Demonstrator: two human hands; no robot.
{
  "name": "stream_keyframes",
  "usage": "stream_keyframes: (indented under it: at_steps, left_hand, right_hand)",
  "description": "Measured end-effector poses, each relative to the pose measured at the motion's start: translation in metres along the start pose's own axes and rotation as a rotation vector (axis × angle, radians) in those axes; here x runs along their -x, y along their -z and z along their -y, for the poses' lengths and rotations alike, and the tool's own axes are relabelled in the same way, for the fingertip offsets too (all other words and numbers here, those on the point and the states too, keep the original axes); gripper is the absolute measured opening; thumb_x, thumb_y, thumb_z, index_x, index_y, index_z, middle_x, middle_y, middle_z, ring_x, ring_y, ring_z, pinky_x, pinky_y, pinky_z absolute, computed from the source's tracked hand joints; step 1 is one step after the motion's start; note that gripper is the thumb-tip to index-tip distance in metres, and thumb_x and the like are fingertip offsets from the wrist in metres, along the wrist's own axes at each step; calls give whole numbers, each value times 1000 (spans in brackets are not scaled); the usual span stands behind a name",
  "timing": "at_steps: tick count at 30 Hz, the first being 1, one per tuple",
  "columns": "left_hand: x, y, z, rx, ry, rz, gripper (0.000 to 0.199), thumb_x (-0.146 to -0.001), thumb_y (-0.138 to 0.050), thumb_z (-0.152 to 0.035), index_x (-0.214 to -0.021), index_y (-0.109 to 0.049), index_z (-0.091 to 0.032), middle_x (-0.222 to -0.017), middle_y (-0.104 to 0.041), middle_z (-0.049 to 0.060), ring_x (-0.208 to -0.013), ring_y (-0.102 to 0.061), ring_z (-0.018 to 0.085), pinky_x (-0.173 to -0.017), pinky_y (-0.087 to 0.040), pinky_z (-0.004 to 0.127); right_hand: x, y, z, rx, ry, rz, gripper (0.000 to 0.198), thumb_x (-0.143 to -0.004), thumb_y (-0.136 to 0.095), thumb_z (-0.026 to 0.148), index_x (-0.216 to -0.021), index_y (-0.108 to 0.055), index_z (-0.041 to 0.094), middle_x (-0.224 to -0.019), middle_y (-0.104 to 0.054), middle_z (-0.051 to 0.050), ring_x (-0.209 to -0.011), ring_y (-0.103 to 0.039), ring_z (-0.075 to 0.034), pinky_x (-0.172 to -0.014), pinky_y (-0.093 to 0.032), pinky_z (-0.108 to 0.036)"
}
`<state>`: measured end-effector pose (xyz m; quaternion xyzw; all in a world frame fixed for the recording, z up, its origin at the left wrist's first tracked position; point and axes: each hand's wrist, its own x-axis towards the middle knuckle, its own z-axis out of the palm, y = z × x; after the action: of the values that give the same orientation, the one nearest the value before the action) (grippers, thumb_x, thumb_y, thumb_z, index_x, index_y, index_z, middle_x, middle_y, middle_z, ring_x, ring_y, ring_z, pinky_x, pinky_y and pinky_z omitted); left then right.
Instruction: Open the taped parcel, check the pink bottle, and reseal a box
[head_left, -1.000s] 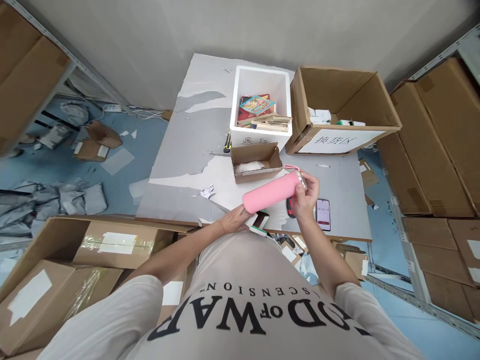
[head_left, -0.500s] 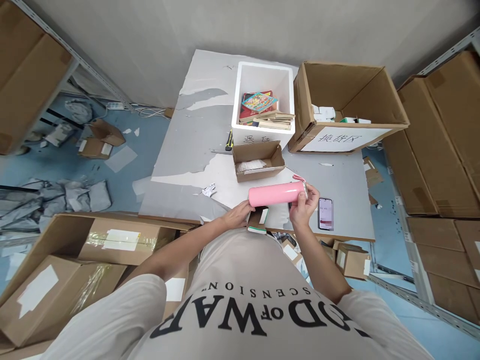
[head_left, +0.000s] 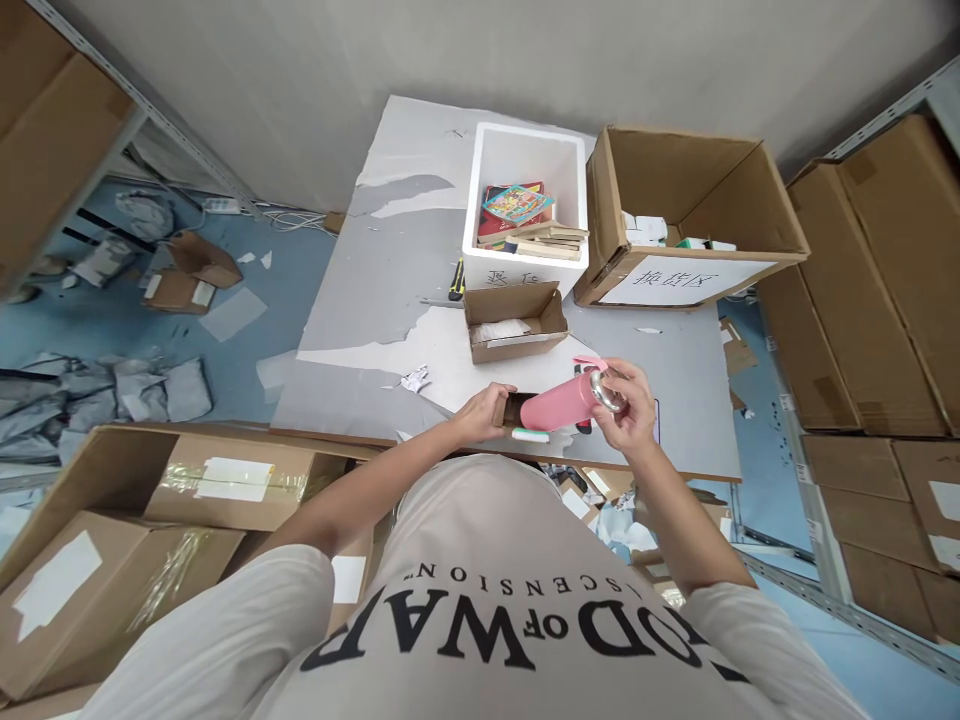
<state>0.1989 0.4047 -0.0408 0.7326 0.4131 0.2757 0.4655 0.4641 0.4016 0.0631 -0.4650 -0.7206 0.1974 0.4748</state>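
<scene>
A pink bottle with a shiny silver cap and a pink strap lies slantwise above the table's front edge. My right hand is closed around its cap end. The bottle's base is at the mouth of a small cardboard box, whose flap shows white and green. My left hand grips that box from its left side; part of the box is hidden by the bottle and the hand. Behind the bottle lies a red and black tool, mostly covered, its kind unclear.
An open cardboard box with white wrap stands just beyond. Behind it are a white foam box of books and a large labelled carton. A yellow and black cutter and crumpled paper lie on the table.
My right hand has turned the bottle, swinging its base down to the small box's mouth. My left hand has tilted the box toward the bottle. The phone is now mostly covered by my right hand.
</scene>
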Motion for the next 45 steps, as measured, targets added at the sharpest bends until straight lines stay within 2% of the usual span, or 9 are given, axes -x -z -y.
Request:
stream_keyframes:
  at_steps: [4,9,15,23,32,34,37,39,45]
  left_hand:
    - [-6,2,1,5,37,-5,66,-57,-80,-30,-111,-43,-22,-130,-55,15,-118,-59,32,-93,-49,48]
    - [-11,2,1,-2,47,-47,69,-58,-81,-36,-113,-40,-22,-126,-57,14,-113,-61,32,-92,-49,48]
    - [-12,4,5,13,24,-41,71,-56,-82,-38,-111,-39,-22,-126,-57,15,-116,-59,33,-96,-47,49]
    - [-13,4,10,102,41,-86,76,-54,-84,-39,-111,-36,-23,-123,-59,13,-106,-64,28,-90,-51,46]
    - [1,-7,23,154,-79,-182,69,-63,-81,-30,-113,-34,-20,-132,-52,21,-123,-56,29,-99,-48,49]
    - [4,-6,23,70,-111,-190,57,-67,-76,-28,-109,-38,-20,-134,-51,21,-125,-54,29,-100,-46,50]
    - [7,-3,19,-48,-133,-168,41,-71,-70,-22,-103,-44,-20,-137,-48,20,-131,-48,29,-103,-43,49]
    - [9,-2,16,-71,-130,-155,37,-70,-68,-19,-100,-46,-21,-137,-48,19,-131,-47,29,-103,-43,48]
    - [9,-2,17,-26,-73,-199,42,-66,-72,-22,-98,-47,-21,-137,-49,19,-131,-48,29,-102,-43,47]
  right_hand:
    - [-10,-14,7,-7,173,92,30,-76,-65,42,-102,-57,28,-118,-52,-13,-109,-57,-32,-86,-51,-55]
    - [-15,-38,10,16,139,206,29,-77,-63,42,-102,-58,28,-119,-50,-14,-114,-54,-32,-90,-50,-56]
    - [-20,-41,5,69,139,604,52,-78,-68,36,-125,-51,24,-117,-49,-13,-109,-56,-28,-90,-52,-45]
    - [-33,-77,-19,185,176,1087,54,-69,-76,24,-118,-54,20,-118,-53,-11,-100,-58,-24,-83,-51,-37]
    - [-20,-83,-21,312,419,1037,44,-84,-61,42,-118,-59,14,-113,-62,-18,-107,-54,-31,-100,-37,-53]
    - [-9,-76,-25,267,350,918,50,-84,-59,44,-126,-55,16,-125,-58,-19,-117,-51,-33,-104,-35,-57]
    - [15,-65,-30,220,81,592,47,-85,-57,40,-128,-52,23,-139,-49,-16,-128,-47,-33,-106,-37,-59]
    - [31,-59,-29,155,-67,489,46,-86,-52,30,-131,-50,24,-142,-46,-15,-132,-45,-30,-107,-39,-55]
    - [51,-62,-21,16,-102,719,84,-77,-52,17,-153,-16,20,-154,-35,-14,-142,-35,-28,-110,-39,-50]
